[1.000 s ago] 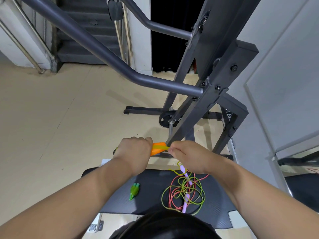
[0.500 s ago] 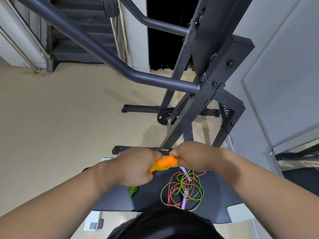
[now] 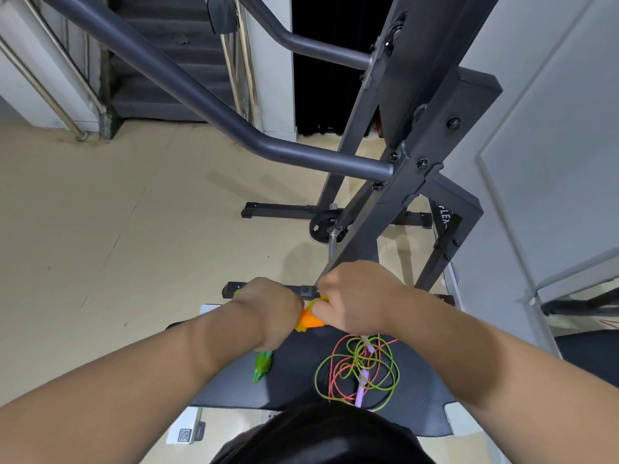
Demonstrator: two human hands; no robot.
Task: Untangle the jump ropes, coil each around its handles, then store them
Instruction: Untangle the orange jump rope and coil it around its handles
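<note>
A small white box point(image 3: 185, 427) sits on the beige floor point(image 3: 100, 229) at the near left corner of a black ribbed pad point(image 3: 294, 390). On the pad lies a green plastic handle point(image 3: 262, 366), its long axis running near to far and its pointed tip toward the person; its far end is hidden under the left wrist.

The left hand point(image 3: 272, 309) is held above the pad's far edge with its fingers curled round an orange handle point(image 3: 310, 320). Only the smooth, tapered right end of the orange handle shows, slanting down to the right, between the two hands. The right hand point(image 3: 355, 300) touches that end, its fingers curled and pinching a thin yellow cord point(image 3: 317, 300) just above the handle.

Below the right hand, thin green and pink ropes point(image 3: 388, 373) lie in loose tangled loops on the pad. A pale purple handle point(image 3: 361, 385) lies among them, pointing near to far. A grey steel frame point(image 3: 432, 95) rises beyond.
</note>
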